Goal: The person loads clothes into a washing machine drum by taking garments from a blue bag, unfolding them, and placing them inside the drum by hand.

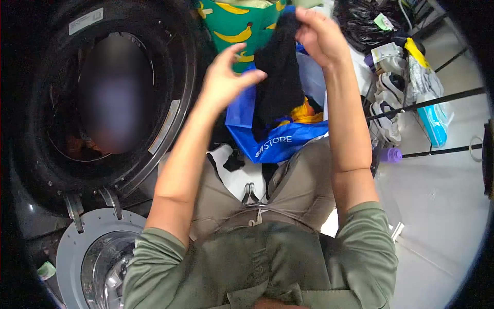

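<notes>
A black cloth (280, 74) hangs above and partly inside a blue store bag (278, 139) between the knees. At its upper end, my right hand (321, 38) is closed on the cloth's edge, near a small blue part. My left hand (229, 74) is beside the cloth, thumb and fingers apart, with nothing in it. Behind the cloth stands a green bag with yellow bananas (234, 31). Yellow-orange fabric (307, 112) lies in the blue bag.
A large round black machine door (182, 77) is at the left, with a grey round door (69, 257) below. Shoes (386, 121), a purple bottle (391, 155), a blue and white packet (435, 123) and a black plastic bag (360, 23) lie at the right.
</notes>
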`<state>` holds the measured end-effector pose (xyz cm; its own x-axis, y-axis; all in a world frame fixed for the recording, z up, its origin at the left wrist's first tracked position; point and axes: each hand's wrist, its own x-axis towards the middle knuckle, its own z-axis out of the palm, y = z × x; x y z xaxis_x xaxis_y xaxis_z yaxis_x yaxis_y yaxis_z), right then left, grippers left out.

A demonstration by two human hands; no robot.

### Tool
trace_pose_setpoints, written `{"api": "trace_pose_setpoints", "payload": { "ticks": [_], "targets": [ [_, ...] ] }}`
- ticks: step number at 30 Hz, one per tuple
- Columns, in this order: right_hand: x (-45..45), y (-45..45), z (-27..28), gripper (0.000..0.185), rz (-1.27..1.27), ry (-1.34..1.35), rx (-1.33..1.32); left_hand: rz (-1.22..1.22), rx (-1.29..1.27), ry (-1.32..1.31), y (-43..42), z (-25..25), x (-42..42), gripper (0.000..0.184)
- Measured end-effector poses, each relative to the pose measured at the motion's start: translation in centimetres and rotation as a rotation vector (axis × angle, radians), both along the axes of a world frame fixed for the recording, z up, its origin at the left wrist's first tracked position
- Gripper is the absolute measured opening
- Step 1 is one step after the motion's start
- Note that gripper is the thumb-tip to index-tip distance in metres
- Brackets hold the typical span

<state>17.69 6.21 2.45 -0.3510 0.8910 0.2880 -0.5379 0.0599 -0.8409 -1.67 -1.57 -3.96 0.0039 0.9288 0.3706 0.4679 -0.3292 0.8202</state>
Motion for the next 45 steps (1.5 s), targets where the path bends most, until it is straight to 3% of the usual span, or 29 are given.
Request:
{"api": "trace_pose_setpoints", "payload": {
  "ticks": [2,3,5,6,8,10,12,13,14,15,16,18,19,21,22,24,26,28,29,30,31,33,34,36,38,40,42,45],
  "targets": [
    [-1.2,-1.3,5.4,0.016,0.036,0.096,0.082,-0.039,0.124,-0.041,-0.6,-1.2,5.1,0.077],
    [-1.4,-1.7,8.0,0.015,0.074,0.197,0.173,-0.037,-0.019,0.066,-1.3,-1.7,6.7,0.078],
    [-0.3,0.0,11.6,0.013,-0.027,0.219,0.233,0.041,0.003,0.118,-0.8,-6.2,8.7,0.063],
    [1.3,1.4,12.6,0.013,-0.102,0.228,0.224,0.038,0.018,0.114,-0.4,-4.9,8.3,0.063],
    [6.0,2.2,13.4,0.012,-0.413,0.162,0.234,0.007,-0.392,0.174,-0.4,-0.4,5.1,0.039],
    [10.1,0.4,12.9,0.012,-0.745,-0.112,0.325,0.075,-0.115,0.234,-1.5,4.7,0.3,0.023],
    [10.5,-2.4,12.8,0.014,-0.883,-0.134,0.307,0.124,0.190,0.043,-2.0,8.1,-3.4,0.025],
    [10.1,-2.3,12.2,0.014,-0.970,-0.270,0.366,0.153,0.360,0.097,-0.7,8.8,-5.8,0.027],
    [9.6,-2.3,11.5,0.015,-1.054,-0.409,0.419,0.215,0.305,0.156,0.1,10.1,-6.9,0.028],
    [9.2,-1.7,10.5,0.015,-0.979,-0.407,0.325,0.185,0.137,0.396,1.1,11.2,-8.0,0.030],
    [8.2,-2.9,10.9,0.014,-0.938,-0.399,0.198,0.188,0.153,0.553,2.8,10.8,-9.6,0.031],
    [6.6,-4.7,12.6,0.013,-0.930,-0.301,0.290,0.253,0.145,0.382,1.7,14.2,-9.9,0.032],
    [4.8,-6.7,13.4,0.013,-0.888,-0.139,0.499,0.238,0.259,0.283,0.1,17.1,-8.5,0.031],
    [4.1,-5.3,8.2,0.028,-0.921,-0.492,0.683,0.216,0.419,0.048,-0.9,17.6,-10.2,0.026],
    [3.8,-4.6,5.6,0.040,-0.940,-0.647,0.787,0.250,0.407,0.058,-2.3,18.2,-10.0,0.026],
    [3.1,-2.4,1.7,0.035,-0.815,-0.838,0.587,0.064,0.499,-0.502,-5.1,20.7,-7.4,0.025],
    [-0.4,-0.8,0.4,0.032,-0.658,-1.023,0.412,0.364,0.584,0.047,-6.4,17.9,-8.1,0.022],
    [-1.3,-4.0,4.4,0.027,-0.177,0.074,-0.115,0.510,0.346,0.347,-7.2,11.6,-6.8,0.064],
    [-2.4,-6.3,6.1,0.030,0.139,0.191,-0.069,0.559,0.232,0.512,-7.5,8.5,-6.2,0.088],
    [-4.2,-7.2,5.4,0.032,0.257,0.223,-0.119,0.338,0.084,0.367,-7.4,6.0,-5.2,0.113],
    [-6.3,-7.6,3.4,0.030,0.444,0.288,-0.093,0.150,0.136,0.281,-7.3,4.3,-3.3,0.106],
    [-10.0,-9.8,1.9,0.031,0.530,0.257,-0.125,-0.031,0.018,0.124,-6.7,2.0,-1.8,0.098],
    [-10.9,-9.9,1.9,0.035,0.385,-0.013,-0.014,-0.024,-0.051,0.067,-5.9,1.8,-2.1,0.095],
    [-9.0,-8.2,1.8,0.038,0.366,-0.173,0.003,0.131,-0.203,-0.095,-3.9,2.4,-6.1,0.087],
    [-5.1,-4.0,-1.0,0.045,0.262,-0.432,0.053,0.322,-0.213,-0.459,-2.5,4.5,-14.1,0.080],
    [-1.0,0.8,-7.1,0.042,0.209,-0.557,-0.152,0.501,-0.084,-0.733,-2.2,6.9,-24.3,0.072],
    [2.0,3.4,-14.3,0.030,-0.007,-0.808,-0.430,0.702,0.084,-0.825,-3.1,8.2,-31.1,0.065],
    [5.0,5.5,-27.5,0.040,-0.193,-1.505,-0.392,0.926,0.288,-0.852,-3.7,8.3,-34.7,0.054]
  ]
}}
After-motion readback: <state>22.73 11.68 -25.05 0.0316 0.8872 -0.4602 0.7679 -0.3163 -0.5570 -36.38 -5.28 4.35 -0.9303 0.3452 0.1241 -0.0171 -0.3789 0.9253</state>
